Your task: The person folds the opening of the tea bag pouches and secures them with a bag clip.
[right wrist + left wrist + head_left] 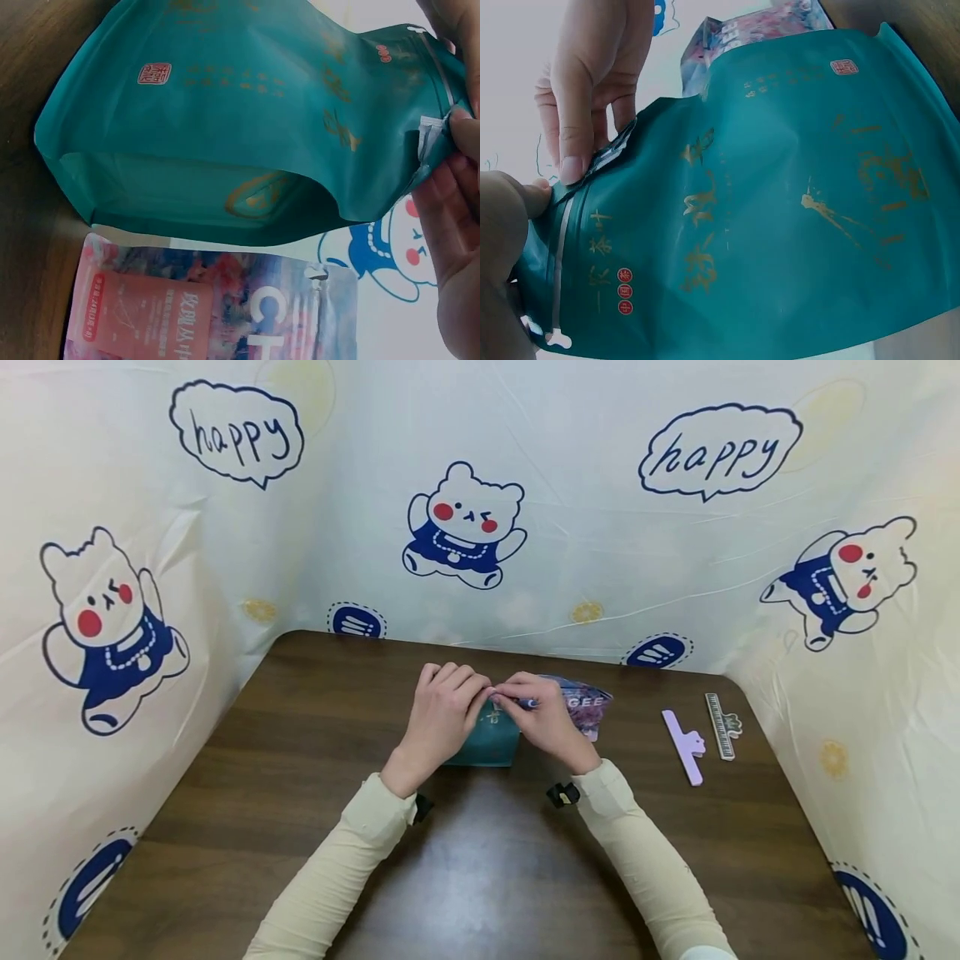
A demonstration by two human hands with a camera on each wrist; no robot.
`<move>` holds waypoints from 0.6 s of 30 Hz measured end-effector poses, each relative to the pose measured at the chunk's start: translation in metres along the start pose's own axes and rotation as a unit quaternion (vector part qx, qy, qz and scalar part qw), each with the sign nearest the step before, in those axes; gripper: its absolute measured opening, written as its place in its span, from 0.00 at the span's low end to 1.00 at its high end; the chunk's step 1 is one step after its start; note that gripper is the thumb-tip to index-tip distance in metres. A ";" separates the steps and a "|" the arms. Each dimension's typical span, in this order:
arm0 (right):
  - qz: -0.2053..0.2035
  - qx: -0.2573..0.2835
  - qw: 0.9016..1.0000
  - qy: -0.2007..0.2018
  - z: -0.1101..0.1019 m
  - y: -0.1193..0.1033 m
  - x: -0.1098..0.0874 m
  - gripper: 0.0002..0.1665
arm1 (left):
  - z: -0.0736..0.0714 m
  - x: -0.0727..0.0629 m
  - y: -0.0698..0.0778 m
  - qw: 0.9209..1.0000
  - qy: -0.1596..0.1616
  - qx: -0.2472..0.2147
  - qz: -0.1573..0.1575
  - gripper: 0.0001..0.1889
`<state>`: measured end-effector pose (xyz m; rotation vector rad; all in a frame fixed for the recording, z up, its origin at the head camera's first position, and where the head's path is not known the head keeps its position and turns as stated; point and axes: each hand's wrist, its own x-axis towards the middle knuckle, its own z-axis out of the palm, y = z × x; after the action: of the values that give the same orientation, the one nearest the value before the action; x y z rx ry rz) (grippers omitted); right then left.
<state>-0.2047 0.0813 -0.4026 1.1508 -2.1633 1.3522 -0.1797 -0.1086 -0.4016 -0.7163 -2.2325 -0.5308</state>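
Observation:
Both hands meet at the top edge of a green tea bag [483,745] with gold lettering, which stands on the table. My left hand [442,714] pinches its top edge from the left. My right hand [546,714] pinches the same edge from the right, fingertips close to the left hand's. In the left wrist view, the right thumb presses beside a pale strip running along the bag's top [562,247]. The right wrist view shows a small whitish tab [430,139] under the right hand's thumb. The bag's mouth is partly hidden behind fingers.
Behind and right of the green bag stands a pink-purple printed pouch [588,714]. Farther right on the brown table [465,877] lie a lilac clip [684,747] and a clear clip with ruler-like marks [722,727]. A printed cloth [360,527] hangs around the table.

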 end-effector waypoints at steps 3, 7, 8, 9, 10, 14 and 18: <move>-0.012 -0.011 1.000 0.011 0.004 0.013 -0.002 0.08 | 0.000 0.001 0.001 1.000 -0.002 0.003 -0.001 0.06; 0.002 0.003 1.000 -0.006 0.002 0.024 -0.004 0.09 | -0.001 0.002 0.002 1.000 -0.003 0.001 -0.005 0.07; 0.006 0.010 1.000 -0.013 0.001 0.024 -0.003 0.09 | -0.001 0.002 0.002 1.000 -0.004 0.001 -0.005 0.07; 0.011 0.017 1.000 -0.021 -0.001 0.025 -0.003 0.09 | -0.001 0.002 0.001 1.000 -0.004 0.001 -0.004 0.07; 0.013 0.025 0.999 -0.029 -0.003 0.025 -0.002 0.10 | -0.001 0.002 0.001 1.000 -0.004 0.000 -0.003 0.07; 0.022 0.044 0.997 -0.055 -0.010 0.009 0.002 0.11 | -0.002 0.002 0.001 1.000 -0.006 0.001 -0.002 0.07; 0.041 0.044 0.997 -0.058 -0.014 -0.012 0.005 0.11 | -0.001 0.002 0.001 1.000 -0.009 0.001 -0.006 0.07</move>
<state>-0.2007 0.0888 -0.3856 1.2142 -2.2738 1.4635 -0.1795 -0.1076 -0.3999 -0.7094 -2.2546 -0.5313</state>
